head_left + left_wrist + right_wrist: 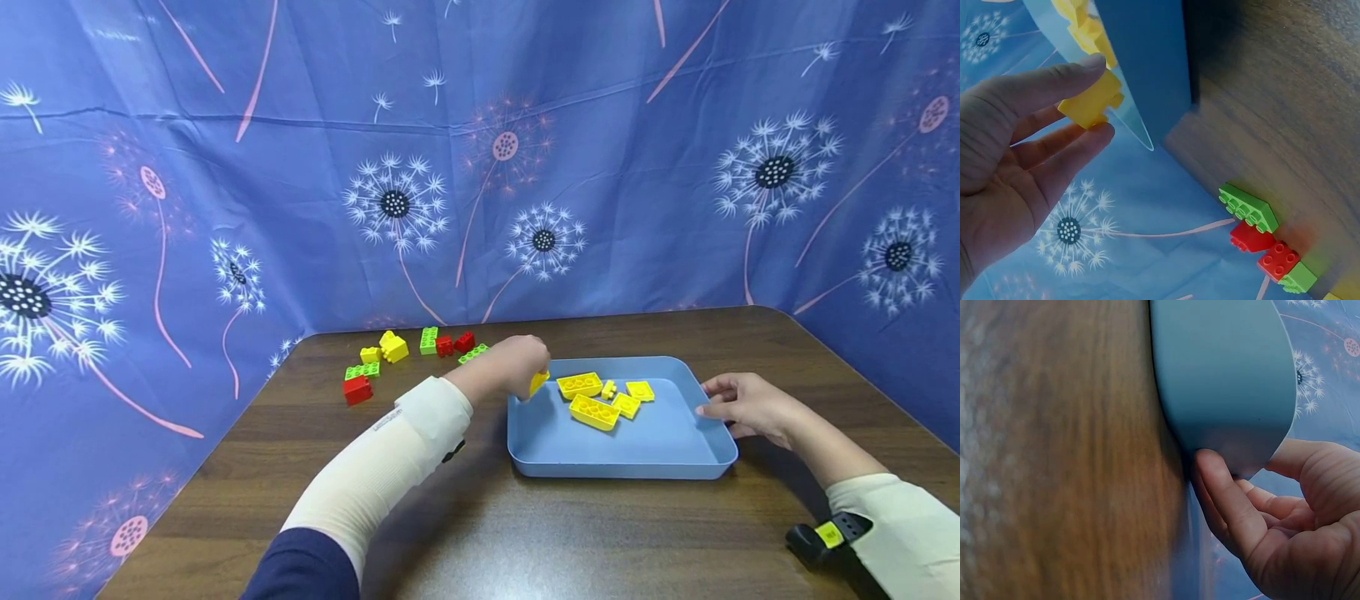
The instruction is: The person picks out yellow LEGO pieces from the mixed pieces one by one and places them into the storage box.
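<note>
A shallow blue plastic tray sits on the dark wood-grain table, holding five yellow toy pieces: two long studded-type bricks, a near one and a far one; two flat square pieces, one farther back and right than the other; and a small odd-shaped piece between the long bricks and the squares. They gather in the back and middle of the tray, leaving its right and front floor bare. At its back left corner, the left hand pinches a yellow brick between thumb and fingers, close by the rim; whether brick and rim touch cannot be told. The right hand grips the tray's right side, thumb at the rim and fingers against the outer wall. Outside the tray, to its left, red, green and yellow bricks lie loose on the table, before a blue dandelion-print cloth.
</note>
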Available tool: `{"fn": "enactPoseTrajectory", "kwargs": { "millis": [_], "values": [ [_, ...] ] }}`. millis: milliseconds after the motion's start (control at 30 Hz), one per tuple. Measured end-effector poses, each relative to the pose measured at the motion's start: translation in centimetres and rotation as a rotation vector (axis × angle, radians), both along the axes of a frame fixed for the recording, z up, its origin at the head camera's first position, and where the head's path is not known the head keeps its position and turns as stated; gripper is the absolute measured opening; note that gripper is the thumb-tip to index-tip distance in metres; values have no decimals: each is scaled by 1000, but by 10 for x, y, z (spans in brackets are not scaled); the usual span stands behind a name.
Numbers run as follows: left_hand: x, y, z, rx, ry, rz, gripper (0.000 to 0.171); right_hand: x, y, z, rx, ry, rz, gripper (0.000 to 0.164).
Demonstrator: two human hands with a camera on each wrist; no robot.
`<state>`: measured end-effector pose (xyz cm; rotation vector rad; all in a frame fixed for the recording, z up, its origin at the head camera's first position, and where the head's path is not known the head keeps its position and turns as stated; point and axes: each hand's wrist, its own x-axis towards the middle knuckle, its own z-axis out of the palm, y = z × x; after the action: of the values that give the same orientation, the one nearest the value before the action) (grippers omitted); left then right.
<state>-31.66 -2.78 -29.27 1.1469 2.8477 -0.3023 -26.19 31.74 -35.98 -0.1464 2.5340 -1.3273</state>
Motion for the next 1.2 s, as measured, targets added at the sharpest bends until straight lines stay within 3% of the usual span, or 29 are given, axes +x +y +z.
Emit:
{"fn": "enactPoseTrajectory", "kwargs": {
  "millis": [300, 700, 1200],
  "values": [
    [1, 10, -7, -48, -94, 76, 43, -1, 1, 1, 7, -5, -5, 64],
    [6, 17, -20, -153, -68, 75, 29, 0, 0, 0, -6, 0, -9, 63],
    [14, 16, -5, -89, -87, 96, 48, -1, -1, -1, 9, 4, -13, 61]
  ]
}}
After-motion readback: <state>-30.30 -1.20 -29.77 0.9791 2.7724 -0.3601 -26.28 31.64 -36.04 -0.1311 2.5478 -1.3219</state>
